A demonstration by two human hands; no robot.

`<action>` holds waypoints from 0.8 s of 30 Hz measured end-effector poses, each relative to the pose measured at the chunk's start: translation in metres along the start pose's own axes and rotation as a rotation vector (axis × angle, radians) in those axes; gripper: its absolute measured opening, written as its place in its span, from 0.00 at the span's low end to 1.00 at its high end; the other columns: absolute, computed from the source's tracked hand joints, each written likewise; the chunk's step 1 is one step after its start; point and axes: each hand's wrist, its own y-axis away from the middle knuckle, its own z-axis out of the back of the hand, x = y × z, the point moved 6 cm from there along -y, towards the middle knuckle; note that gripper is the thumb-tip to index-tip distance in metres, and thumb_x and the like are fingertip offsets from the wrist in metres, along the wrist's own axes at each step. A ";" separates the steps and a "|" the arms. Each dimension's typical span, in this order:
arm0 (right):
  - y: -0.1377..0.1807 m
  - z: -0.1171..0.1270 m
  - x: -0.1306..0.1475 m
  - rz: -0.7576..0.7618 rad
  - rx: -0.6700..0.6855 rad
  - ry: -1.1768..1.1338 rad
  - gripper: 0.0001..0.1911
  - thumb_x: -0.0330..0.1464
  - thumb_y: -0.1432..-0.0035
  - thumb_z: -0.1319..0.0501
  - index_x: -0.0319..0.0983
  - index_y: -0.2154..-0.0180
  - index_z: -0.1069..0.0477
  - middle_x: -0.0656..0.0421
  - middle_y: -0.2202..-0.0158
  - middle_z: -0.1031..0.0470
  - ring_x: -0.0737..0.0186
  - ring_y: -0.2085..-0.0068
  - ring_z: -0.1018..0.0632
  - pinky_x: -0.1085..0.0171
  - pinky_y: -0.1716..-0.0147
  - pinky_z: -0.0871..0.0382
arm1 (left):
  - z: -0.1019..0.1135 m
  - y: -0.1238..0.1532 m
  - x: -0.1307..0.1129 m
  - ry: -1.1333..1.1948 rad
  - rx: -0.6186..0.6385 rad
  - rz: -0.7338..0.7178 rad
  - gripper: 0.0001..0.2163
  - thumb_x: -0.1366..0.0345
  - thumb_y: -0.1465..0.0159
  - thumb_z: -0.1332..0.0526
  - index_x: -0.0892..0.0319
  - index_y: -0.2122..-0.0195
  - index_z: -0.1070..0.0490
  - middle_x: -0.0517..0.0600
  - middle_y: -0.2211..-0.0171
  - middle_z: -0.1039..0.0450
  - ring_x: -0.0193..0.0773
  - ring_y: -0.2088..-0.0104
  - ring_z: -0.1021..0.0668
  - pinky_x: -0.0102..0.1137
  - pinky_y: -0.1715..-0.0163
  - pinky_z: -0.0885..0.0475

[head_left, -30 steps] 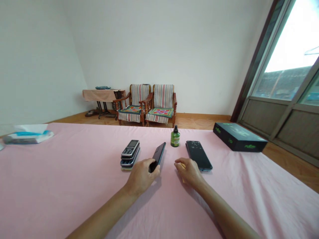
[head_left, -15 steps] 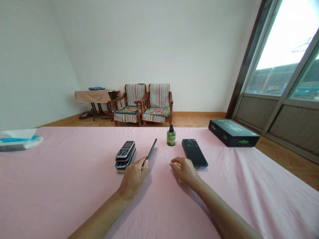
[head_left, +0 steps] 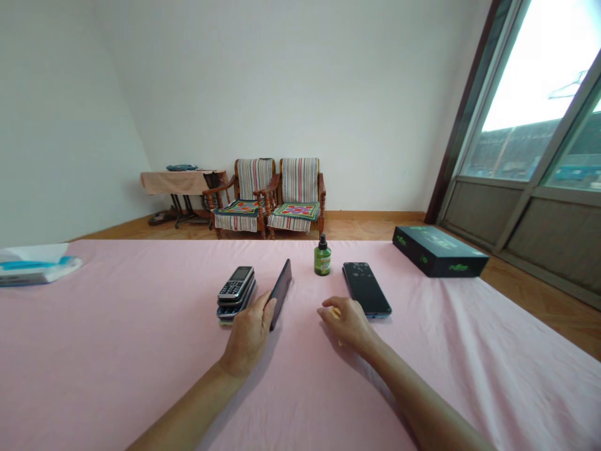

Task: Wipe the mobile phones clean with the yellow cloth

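Note:
My left hand [head_left: 250, 329] grips a dark smartphone [head_left: 281, 294], tipped up on its long edge with one broad face turned to the right. Just left of that hand lies a stack of older phones, a silver-and-black keypad phone [head_left: 236, 283] on top. My right hand [head_left: 347, 322] is closed and rests on the cloth; a bit of something yellowish [head_left: 336, 311] shows between its fingers, too small to name. Beyond its knuckles a black smartphone [head_left: 367, 289] lies flat with light marks on its screen. A green spray bottle [head_left: 322, 257] stands upright between the two smartphones, farther back.
A pink cloth [head_left: 154, 351] covers the table. At the back right sits a black box [head_left: 439, 250] with green print. A white-and-blue plastic packet [head_left: 37, 266] lies at the far left. Two wooden chairs [head_left: 295, 188] stand beyond the table.
The smartphone in my left hand has turned, so more of its broad face shows, and the hand has shifted slightly left. My right hand has barely moved.

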 end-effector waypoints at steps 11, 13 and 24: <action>0.000 0.012 -0.002 -0.040 -0.093 -0.035 0.08 0.27 0.47 0.48 0.37 0.74 0.31 0.58 0.78 0.28 0.62 0.74 0.29 0.67 0.75 0.45 | -0.004 0.003 0.018 0.404 0.006 0.273 0.21 0.49 0.37 0.44 0.63 0.57 0.27 0.55 0.63 0.22 0.50 0.61 0.20 0.37 0.63 0.23; 0.000 0.014 -0.002 -0.045 -0.110 -0.064 0.08 0.26 0.48 0.49 0.38 0.74 0.33 0.59 0.79 0.29 0.63 0.75 0.29 0.67 0.76 0.45 | -0.012 0.006 0.024 0.518 0.044 0.351 0.23 0.46 0.39 0.43 0.64 0.60 0.28 0.54 0.67 0.23 0.47 0.66 0.19 0.37 0.69 0.21; -0.001 0.017 -0.002 -0.031 -0.193 -0.134 0.10 0.29 0.47 0.49 0.39 0.69 0.29 0.58 0.75 0.24 0.60 0.72 0.24 0.67 0.73 0.36 | -0.026 0.027 0.010 0.788 0.383 0.545 0.21 0.48 0.44 0.35 0.65 0.63 0.29 0.56 0.64 0.23 0.44 0.64 0.18 0.36 0.62 0.21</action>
